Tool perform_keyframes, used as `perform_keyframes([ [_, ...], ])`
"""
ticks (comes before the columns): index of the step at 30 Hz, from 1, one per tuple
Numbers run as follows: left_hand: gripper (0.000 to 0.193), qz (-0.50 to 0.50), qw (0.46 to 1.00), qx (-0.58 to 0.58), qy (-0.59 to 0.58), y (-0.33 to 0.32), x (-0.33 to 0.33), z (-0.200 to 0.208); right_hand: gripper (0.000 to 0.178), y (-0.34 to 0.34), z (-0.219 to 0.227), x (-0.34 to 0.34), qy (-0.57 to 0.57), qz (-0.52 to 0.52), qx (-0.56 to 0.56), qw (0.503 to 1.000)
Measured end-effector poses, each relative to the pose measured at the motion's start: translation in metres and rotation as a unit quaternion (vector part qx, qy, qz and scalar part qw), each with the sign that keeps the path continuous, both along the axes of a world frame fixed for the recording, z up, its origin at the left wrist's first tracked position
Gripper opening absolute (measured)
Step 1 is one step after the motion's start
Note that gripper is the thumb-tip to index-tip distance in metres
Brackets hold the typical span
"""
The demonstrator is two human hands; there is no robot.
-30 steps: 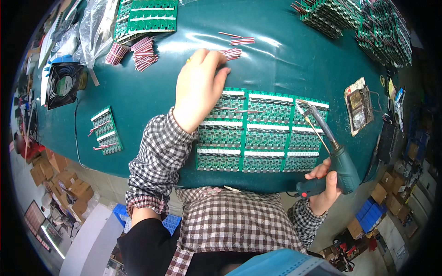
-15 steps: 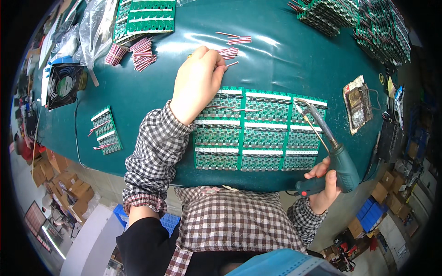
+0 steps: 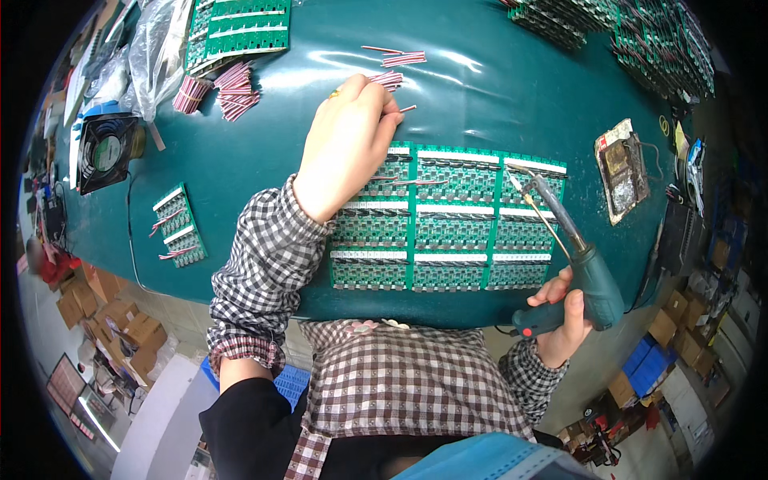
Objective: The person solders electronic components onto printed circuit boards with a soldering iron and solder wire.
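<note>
My left hand (image 3: 344, 148) is above the far left part of a green circuit board panel (image 3: 452, 228), its thumb and fingers pinched together. A short red-and-white wire (image 3: 408, 108) sticks out from the fingertips, beside a small pile of like wires (image 3: 388, 79). My right hand (image 3: 564, 316) is wrapped round the handle of a dark green soldering gun (image 3: 596, 292). Its metal tip and the thin tube beside it reach over the panel's right-hand boards. A few wires (image 3: 420, 182) lie across the upper boards. Part of the panel's far left is hidden behind my left hand.
Wire bundles (image 3: 236, 92) and a stack of boards (image 3: 248, 28) lie at the far left, near a small black fan (image 3: 108, 152). A narrow board strip (image 3: 180, 224) lies left. At right are a soldering-iron cleaning tray (image 3: 622, 172) and tall stacks of wired boards (image 3: 660, 48).
The view has shifted slightly, so the table things appear further left. My left hand, with the short wire, has moved a little to the right relative to the wire pile. The right hand keeps its hold.
</note>
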State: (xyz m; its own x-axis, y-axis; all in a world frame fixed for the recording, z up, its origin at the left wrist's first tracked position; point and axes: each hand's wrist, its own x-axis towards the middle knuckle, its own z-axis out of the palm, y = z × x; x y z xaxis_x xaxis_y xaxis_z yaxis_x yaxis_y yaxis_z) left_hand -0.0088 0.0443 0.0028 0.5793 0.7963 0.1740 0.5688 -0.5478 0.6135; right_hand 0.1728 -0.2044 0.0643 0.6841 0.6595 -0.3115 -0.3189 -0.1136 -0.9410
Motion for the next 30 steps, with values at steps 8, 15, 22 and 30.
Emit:
perform_keyframes([
  [8, 0.011, -0.005, 0.998, 0.035, 0.050, 0.000, 0.007, -0.003, 0.035, -0.001, 0.000, 0.001, -0.027, 0.035, -0.001, 0.999],
  [15, 0.010, -0.025, 0.994, -0.088, -0.057, -0.028, 0.014, 0.040, 0.037, 0.002, 0.000, 0.001, -0.032, 0.018, -0.015, 0.999],
  [22, 0.010, -0.106, 0.984, -0.131, -0.054, -0.063, 0.032, 0.029, 0.040, -0.002, 0.000, 0.005, -0.036, 0.036, -0.015, 0.999],
  [30, 0.008, -0.063, 0.994, -0.076, 0.035, -0.068, 0.030, 0.006, 0.039, -0.001, 0.003, 0.004, -0.006, 0.001, -0.031, 1.000],
])
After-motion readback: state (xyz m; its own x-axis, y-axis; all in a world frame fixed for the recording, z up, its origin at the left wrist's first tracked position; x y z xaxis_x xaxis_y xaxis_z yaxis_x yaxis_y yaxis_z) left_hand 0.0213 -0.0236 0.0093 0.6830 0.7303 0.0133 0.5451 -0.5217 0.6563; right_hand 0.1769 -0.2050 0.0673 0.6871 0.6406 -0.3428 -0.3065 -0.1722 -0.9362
